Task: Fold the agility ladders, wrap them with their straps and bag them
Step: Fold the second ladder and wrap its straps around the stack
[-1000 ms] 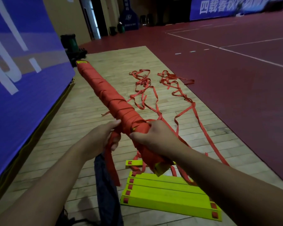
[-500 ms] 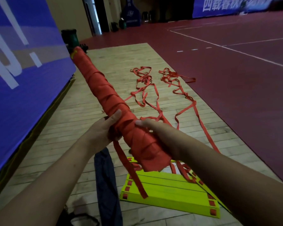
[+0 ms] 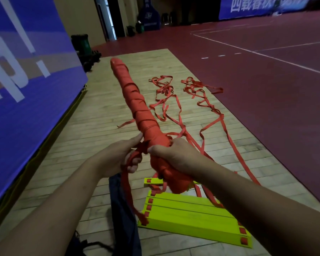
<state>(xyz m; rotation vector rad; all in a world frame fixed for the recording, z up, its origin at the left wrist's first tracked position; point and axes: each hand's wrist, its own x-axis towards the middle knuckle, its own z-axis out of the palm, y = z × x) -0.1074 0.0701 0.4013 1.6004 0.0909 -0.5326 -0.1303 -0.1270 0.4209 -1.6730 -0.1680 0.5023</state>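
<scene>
While both hands hold it up off the floor, the bundle (image 3: 137,108), a folded ladder wound tight in red strap, slants away and up toward the left in the head view. The right hand (image 3: 175,154) is closed round the bundle's near, thicker part, fingers wrapped over the top and thumb on the left side. The left hand (image 3: 118,157) sits just beside it, thumb tip against the bundle, its fingers curled round the tail (image 3: 128,189) of the strap, which hangs slack from that hand. Below the hands a second ladder lies on the wood floor (image 3: 100,117): its yellow rungs (image 3: 192,217) are stacked side by side, and its red straps (image 3: 174,100) trail loose and tangled over the boards toward the far end. A dark bag (image 3: 124,209) lies flat just left of the rungs. A blue banner (image 3: 26,89) stands along the left, and red court (image 3: 266,98) stretches off to the right.
</scene>
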